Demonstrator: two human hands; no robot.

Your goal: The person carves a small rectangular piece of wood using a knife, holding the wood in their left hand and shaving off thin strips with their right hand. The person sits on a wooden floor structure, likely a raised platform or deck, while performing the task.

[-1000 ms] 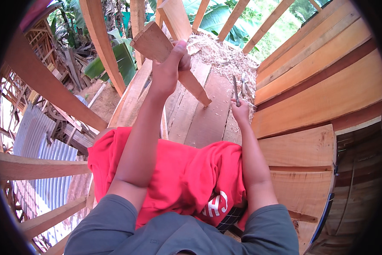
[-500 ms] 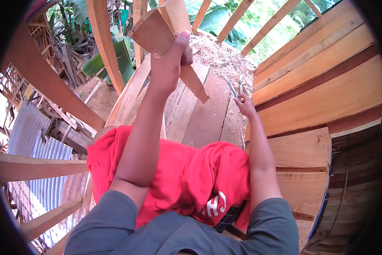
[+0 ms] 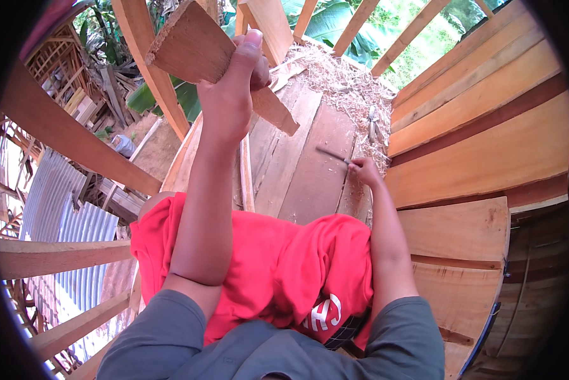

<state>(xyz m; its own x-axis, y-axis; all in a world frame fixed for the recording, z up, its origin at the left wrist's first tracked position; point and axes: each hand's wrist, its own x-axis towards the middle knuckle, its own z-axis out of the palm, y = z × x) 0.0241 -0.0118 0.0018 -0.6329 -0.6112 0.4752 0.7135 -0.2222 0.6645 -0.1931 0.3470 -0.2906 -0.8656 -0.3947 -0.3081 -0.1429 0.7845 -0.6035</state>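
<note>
Raised at the upper left of centre, my left hand (image 3: 231, 95) is wrapped round a piece of wood (image 3: 193, 43). One broad end of this wood sticks out to the left of the hand, and a narrower end slants down to the right. My right hand (image 3: 365, 171) is lower, over the plank floor, its fingers pinched on one end of a thin dark rod-like tool (image 3: 332, 153). The tool points left and is blurred, so its exact kind cannot be made out. Past my right hand, a metal tool (image 3: 373, 120) lies among wood shavings (image 3: 341, 73).
Curved wooden ribs (image 3: 75, 136) stand at the left, with corrugated metal sheets (image 3: 85, 218) beyond them. Wide planks (image 3: 487, 145) form a wall on the right. A red cloth (image 3: 265, 253) covers my lap. Floor planks (image 3: 316, 136) lie between my hands.
My left hand has shifted left with the piece of wood. The rod-like tool in my right hand has swung from pointing up toward the shavings to pointing left.
</note>
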